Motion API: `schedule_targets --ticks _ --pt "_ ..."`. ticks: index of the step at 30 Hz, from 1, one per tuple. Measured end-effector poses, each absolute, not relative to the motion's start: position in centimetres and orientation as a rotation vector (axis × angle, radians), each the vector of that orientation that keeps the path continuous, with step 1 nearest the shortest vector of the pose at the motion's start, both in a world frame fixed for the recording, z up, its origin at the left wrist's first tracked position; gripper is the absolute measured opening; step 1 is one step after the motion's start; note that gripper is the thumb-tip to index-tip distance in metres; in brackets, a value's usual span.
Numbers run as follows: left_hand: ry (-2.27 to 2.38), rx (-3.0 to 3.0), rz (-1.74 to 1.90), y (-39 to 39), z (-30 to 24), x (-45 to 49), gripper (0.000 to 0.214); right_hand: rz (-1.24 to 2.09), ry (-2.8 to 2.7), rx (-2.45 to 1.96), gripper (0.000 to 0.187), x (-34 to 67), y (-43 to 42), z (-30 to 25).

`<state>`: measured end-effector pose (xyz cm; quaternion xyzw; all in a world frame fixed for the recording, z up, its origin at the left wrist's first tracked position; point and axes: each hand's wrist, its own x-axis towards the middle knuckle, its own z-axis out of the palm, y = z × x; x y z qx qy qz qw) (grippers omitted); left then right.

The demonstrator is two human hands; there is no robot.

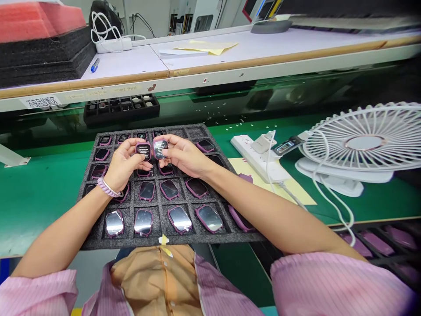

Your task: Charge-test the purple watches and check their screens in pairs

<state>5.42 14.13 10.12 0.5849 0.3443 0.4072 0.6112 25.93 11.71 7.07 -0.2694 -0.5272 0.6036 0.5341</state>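
Pink striped sleeves [329, 285] fill the bottom edge, with a tan buttoned garment [158, 276] between them. Both forearms are bare. They reach forward and converge over a black foam tray [88, 239] lying on the green surface [39, 193].

Left hand [123, 164]: palm turned inward, fingers curled, with a lilac coiled band [107, 188] on the wrist. Its grip is clamped, thumb against fingertips, on a purple-cased watch body [144, 151]. The dark face carries white print and is turned toward the camera.

Right hand [184, 156]: wrist straight, knuckles up, fingers hooked over from the far side. Its grip is closed on a second watch body [160, 148], whose face catches a pale glare.

The two pieces are held just beside each other, raised above the far half of the tray; I cannot tell whether they touch.

Tray: a grid of square pockets, most holding purple watch bodies face up. The near row [179, 218] mirrors the ceiling light. The right forearm crosses the tray's right-hand columns.

Right of the tray:
- yellow sheet [297, 193]
- white power strip [253, 158] with a plug seated in it
- white desk fan [365, 142], its cable looping toward the surface edge
- another tray [378, 241] of purple parts at lower right, blurred

Beyond:
- a smaller black tray [121, 107] of parts under a raised white shelf [263, 57]
- on the shelf, stacked black foam [42, 52], a blue pen [94, 66] and a coiled white cable [108, 33]
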Motion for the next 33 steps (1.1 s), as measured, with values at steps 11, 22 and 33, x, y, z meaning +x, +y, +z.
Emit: schedule_targets --ticks 11,22,33 --pt "0.787 1.362 0.934 14.08 10.30 5.48 0.047 1.418 -1.295 -0.627 0.050 26.08 11.87 6.76" --pt "0.782 1.332 0.946 14.23 10.23 5.53 0.047 1.409 -1.297 -0.611 0.048 26.04 11.85 6.82" --pt "0.753 1.305 0.933 14.05 10.35 5.57 0.052 1.389 -1.306 -0.595 0.052 25.89 11.96 6.59"
